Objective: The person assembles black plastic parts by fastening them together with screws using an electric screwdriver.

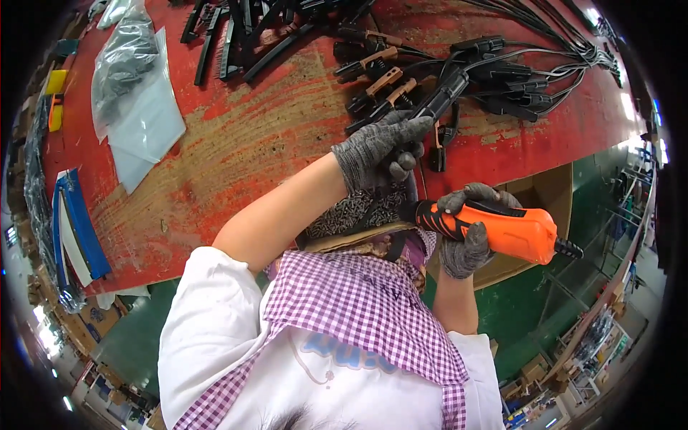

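My left hand [380, 150], in a grey knit glove, is closed around a black cable clamp handle [448, 92] over the red table. A dark cable runs from its far end to the right. My right hand [469, 244], gloved too, grips an orange electric screwdriver [519, 233] by its body. Its dark front end points left, toward a tray of small screws [347, 215] between me and the table edge. The screwdriver's tip is hard to make out against the screws. Beside my left hand lie several black clamps with copper-coloured jaws [383, 82].
More black clamp handles [509, 75] with bundled cables lie at the far right of the worn red table [236, 158]. Loose black plastic parts [236, 36] are at the back. A clear plastic bag [125, 72] and a blue piece [84, 226] lie left. An open cardboard box [512, 269] stands right.
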